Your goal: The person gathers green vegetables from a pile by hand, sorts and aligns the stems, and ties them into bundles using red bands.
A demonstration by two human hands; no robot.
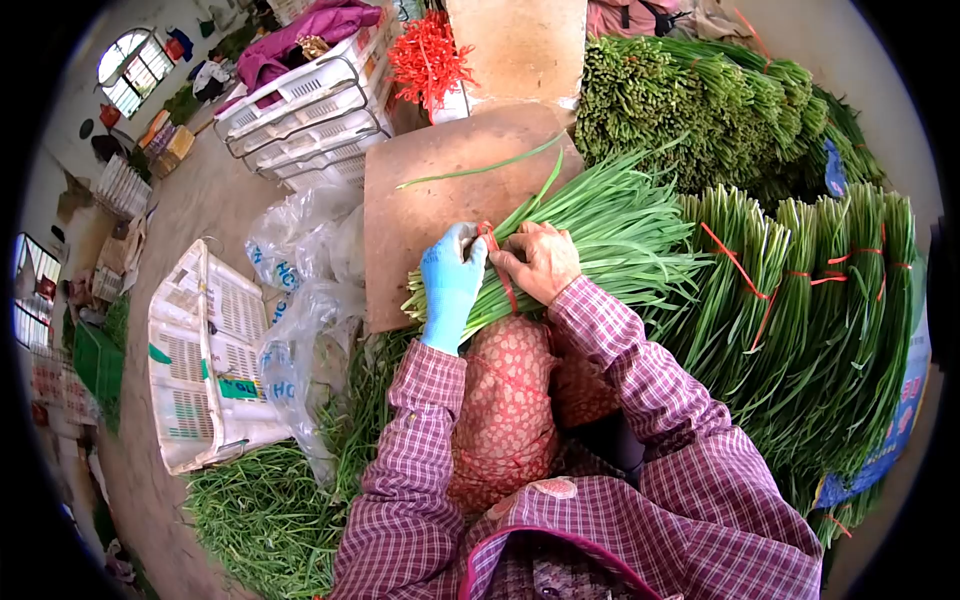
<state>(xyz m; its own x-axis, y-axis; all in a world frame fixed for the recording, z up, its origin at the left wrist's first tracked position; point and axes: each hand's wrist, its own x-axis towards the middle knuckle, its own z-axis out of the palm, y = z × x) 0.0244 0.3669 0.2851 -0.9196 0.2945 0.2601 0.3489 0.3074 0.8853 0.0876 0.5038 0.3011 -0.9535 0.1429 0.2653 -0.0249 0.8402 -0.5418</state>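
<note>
A bunch of green chives (pixel 625 225) lies across a brown board (pixel 405 225), its pale cut ends to the left and leaves fanning right. Around its lower stalks runs a red tie (pixel 509 288). My left hand (pixel 452 285), in a light blue glove, is closed with its fingertips pinching the tie on top of the bunch. My bare right hand (pixel 545 260) presses against the leaves, thumb and fingers closed at the same tie. One loose chive leaf (pixel 480 172) rests on the board beyond the bunch.
Tied chive bundles (pixel 800 290) stand at the right, with a stacked pile (pixel 700 105) behind. Red ties (pixel 428 62) hang at the back. On the left are a white crate (pixel 180 360), clear plastic bags (pixel 310 330), loose greens (pixel 265 520) and stacked crates (pixel 310 110).
</note>
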